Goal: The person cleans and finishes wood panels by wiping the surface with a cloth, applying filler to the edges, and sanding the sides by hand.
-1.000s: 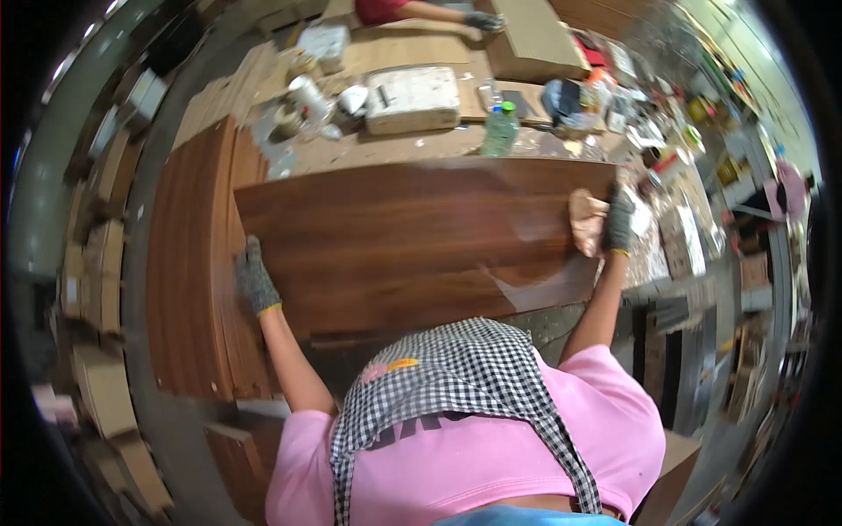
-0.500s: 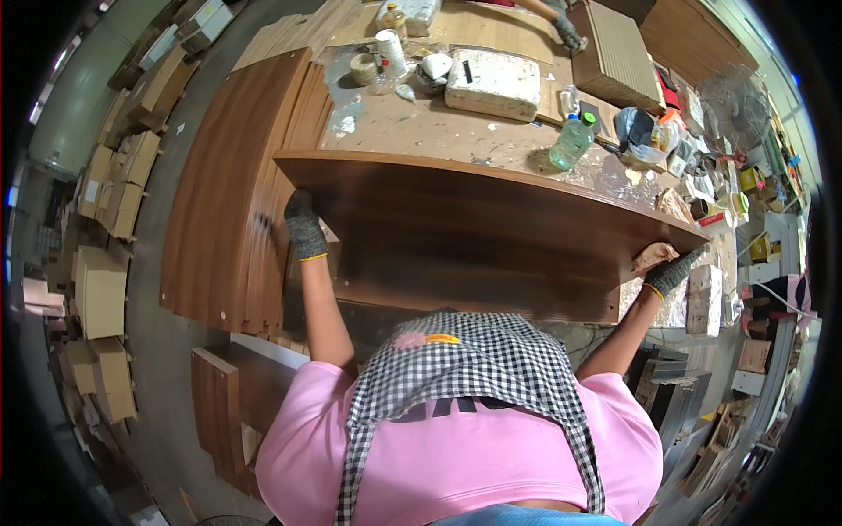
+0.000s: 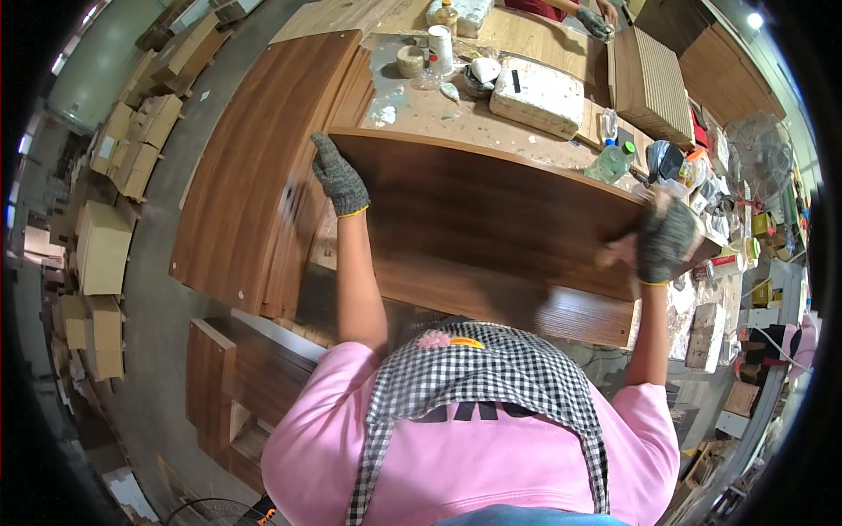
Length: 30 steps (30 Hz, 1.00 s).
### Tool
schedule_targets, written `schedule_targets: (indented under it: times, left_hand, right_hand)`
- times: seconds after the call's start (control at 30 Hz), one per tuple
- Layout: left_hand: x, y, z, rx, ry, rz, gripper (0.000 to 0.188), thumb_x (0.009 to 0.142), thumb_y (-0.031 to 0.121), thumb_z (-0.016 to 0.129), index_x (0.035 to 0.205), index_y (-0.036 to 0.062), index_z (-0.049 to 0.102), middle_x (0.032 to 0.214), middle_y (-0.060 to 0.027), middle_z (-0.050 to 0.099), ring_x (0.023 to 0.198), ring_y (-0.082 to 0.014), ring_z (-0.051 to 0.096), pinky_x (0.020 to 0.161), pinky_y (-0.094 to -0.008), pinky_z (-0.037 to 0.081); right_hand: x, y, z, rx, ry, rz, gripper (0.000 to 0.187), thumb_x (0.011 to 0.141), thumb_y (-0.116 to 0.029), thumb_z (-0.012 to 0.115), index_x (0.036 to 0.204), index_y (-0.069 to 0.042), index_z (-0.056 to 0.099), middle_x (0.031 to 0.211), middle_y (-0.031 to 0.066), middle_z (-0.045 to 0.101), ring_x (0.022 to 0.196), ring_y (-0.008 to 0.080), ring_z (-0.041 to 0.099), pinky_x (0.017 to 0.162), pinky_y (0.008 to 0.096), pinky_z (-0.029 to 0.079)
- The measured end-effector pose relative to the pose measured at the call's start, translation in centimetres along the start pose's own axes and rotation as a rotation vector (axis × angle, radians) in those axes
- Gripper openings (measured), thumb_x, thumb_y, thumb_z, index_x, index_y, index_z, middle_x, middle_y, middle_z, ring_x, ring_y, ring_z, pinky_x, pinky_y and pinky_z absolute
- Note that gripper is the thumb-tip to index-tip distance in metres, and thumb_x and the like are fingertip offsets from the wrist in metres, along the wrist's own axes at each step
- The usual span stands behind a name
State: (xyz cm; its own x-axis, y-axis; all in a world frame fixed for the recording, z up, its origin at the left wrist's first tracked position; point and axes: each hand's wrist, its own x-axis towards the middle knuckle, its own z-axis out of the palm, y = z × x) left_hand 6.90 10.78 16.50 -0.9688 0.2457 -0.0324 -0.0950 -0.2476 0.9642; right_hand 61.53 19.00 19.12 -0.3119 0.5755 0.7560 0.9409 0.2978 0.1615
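Note:
A long dark-brown wood-grain board (image 3: pixel 491 202) stands tilted up on the worktable in front of me. My left hand (image 3: pixel 340 180), in a dark grey knit glove with a yellow cuff, is closed around its left end near the top corner. My right hand (image 3: pixel 665 238), gloved alike and smeared by motion, is at the board's right end. A crumpled brownish rag (image 3: pixel 621 251) shows blurred beneath that hand, bunched against the board's face; the fingers are partly hidden. Along the board's near lower side lies another brown panel (image 3: pixel 474 296), shiny toward its right.
Stacked brown panels (image 3: pixel 254 175) stand to the left. Beyond the board are a white paint-spotted block (image 3: pixel 537 96), a white cup (image 3: pixel 440 50) and a green-capped bottle (image 3: pixel 611 163). Clutter lines the right side. A co-worker's gloved hand (image 3: pixel 595 22) is at the far side.
My left hand has risen to the board's top left corner. The right hand has moved from the board's right end inward over its face with the rag. The view has shifted slightly.

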Motion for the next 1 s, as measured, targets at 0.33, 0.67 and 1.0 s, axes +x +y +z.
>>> schedule_targets:
  times: [0.33, 0.67, 1.0]
  left_hand:
    - [1.9, -4.8, -1.4, -0.301, -0.596, 0.166, 0.043, 0.111, 0.032, 0.046, 0.138, 0.0001, 0.054, 0.129, -0.0156, 0.063, 0.112, -0.0203, 0.059, 0.096, -0.0355, 0.050]
    - [6.9, -7.2, -3.0, 0.377, -0.237, 0.695, 0.051, 0.111, 0.022, 0.037, 0.151, -0.0093, 0.038, 0.156, -0.0214, 0.044, 0.142, -0.0293, 0.044, 0.122, -0.0373, 0.031]
    - [0.8, -0.9, -1.4, 0.119, -0.099, 0.293, 0.073, 0.105, 0.055, 0.046, 0.147, -0.0047, 0.050, 0.153, -0.0210, 0.047, 0.130, -0.0305, 0.054, 0.112, -0.0379, 0.044]
  right_hand:
    - [15.0, -45.5, -0.5, 0.592, -0.112, -0.330, 0.029, 0.092, -0.031, 0.055, 0.088, -0.006, 0.069, 0.082, 0.0152, 0.065, 0.075, 0.0355, 0.063, 0.076, 0.0501, 0.049]
    - [11.0, -25.0, -2.1, 0.570, -0.126, -0.225, 0.010, 0.083, -0.022, 0.064, 0.085, -0.012, 0.067, 0.083, 0.0103, 0.065, 0.078, 0.0314, 0.066, 0.069, 0.0482, 0.051]
    - [-3.2, 14.3, -2.6, -0.121, -0.030, 0.368, 0.027, 0.099, -0.016, 0.057, 0.122, -0.005, 0.064, 0.100, 0.0193, 0.067, 0.091, 0.0396, 0.063, 0.083, 0.0498, 0.051]
